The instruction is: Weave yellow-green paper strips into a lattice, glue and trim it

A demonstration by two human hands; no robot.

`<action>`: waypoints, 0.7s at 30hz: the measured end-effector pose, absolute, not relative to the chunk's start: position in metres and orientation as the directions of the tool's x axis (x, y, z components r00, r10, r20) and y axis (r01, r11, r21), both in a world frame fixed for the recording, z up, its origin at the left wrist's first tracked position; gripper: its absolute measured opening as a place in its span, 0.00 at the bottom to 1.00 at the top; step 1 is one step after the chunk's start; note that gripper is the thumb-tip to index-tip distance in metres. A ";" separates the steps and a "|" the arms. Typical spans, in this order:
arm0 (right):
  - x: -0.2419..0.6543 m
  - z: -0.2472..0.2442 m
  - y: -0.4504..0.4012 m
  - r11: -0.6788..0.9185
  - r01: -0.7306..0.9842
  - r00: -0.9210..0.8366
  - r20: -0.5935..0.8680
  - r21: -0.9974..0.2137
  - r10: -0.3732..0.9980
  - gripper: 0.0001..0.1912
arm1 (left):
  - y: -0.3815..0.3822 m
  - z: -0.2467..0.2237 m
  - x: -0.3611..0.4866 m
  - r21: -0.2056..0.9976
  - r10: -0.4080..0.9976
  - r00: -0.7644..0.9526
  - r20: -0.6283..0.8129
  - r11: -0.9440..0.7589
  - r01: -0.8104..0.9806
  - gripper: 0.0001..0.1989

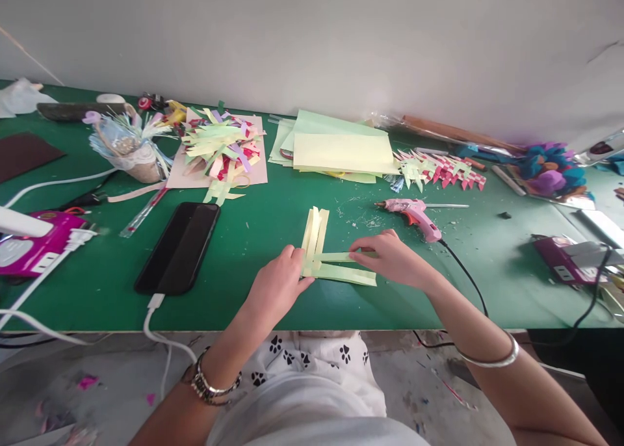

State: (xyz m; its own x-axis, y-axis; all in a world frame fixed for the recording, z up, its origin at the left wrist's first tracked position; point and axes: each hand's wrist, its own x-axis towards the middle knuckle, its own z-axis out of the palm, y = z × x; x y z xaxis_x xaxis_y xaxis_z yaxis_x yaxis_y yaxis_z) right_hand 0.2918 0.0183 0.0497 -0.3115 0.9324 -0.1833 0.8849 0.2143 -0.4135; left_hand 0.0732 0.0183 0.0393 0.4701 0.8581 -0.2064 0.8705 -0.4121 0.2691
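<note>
Pale yellow paper strips (322, 220) stand up the table from a small woven corner, and light green paper strips (348, 275) run off it to the right. My left hand (279, 282) pinches the woven corner at its left side, thumb below and fingers above. With finger and thumb, my right hand (387, 257) grips the upper green strip (336, 257) near its right end. The lower green strip lies loose on the table. The fingertips of my left hand partly cover the crossing of the strips.
A pink glue gun (412, 215) lies beyond my right hand, its black cord trailing to the table edge. A black phone (179, 248) on a white cable lies left. Behind are paper sheets (344, 152), a pile of cut strips (219, 144) and a woven red-white piece (446, 171).
</note>
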 end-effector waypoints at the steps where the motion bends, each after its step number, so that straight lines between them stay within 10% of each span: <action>1: 0.294 0.049 0.017 0.200 0.884 -0.304 -0.195 -0.423 0.932 0.16 | 0.018 0.039 0.073 0.271 0.859 0.467 -0.209 -0.408 0.872 0.12; 21: 0.270 0.033 0.034 0.293 0.833 -0.463 -0.302 -0.469 0.833 0.13 | 0.032 0.037 0.058 0.396 0.723 0.644 -0.249 -0.531 0.749 0.24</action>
